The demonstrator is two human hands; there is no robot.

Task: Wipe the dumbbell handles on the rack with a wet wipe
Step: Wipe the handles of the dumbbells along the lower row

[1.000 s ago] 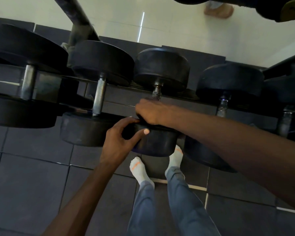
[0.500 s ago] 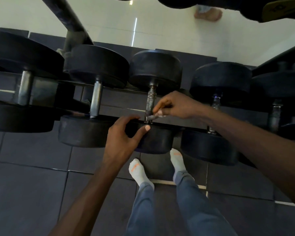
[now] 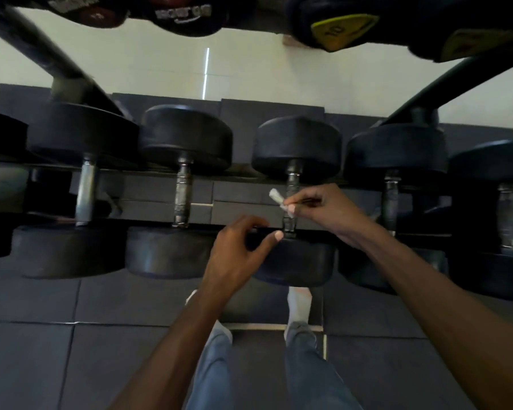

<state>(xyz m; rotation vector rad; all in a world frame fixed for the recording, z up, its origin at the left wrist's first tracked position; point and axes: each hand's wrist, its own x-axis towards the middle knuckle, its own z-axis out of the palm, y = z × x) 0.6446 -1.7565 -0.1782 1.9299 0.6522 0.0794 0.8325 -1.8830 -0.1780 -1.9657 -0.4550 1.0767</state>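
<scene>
Right grip: thumb and fingers pinch a small wadded wet wipe, pressed against the metal handle of the third dumbbell from left on the lower rack tier. Wipe sits about mid-handle, a tuft sticking out to the left of the bar. Left grip: fingers loosely curled, holding nothing; thumb tip touches the top edge of that dumbbell's near head, just beside the handle base. Dumbbell lies front-to-back across the rack rails, far head toward the wall. Neighbouring dumbbell handles left and right are bare. Below: dark floor tiles, jeans-clad legs, white socks.
</scene>
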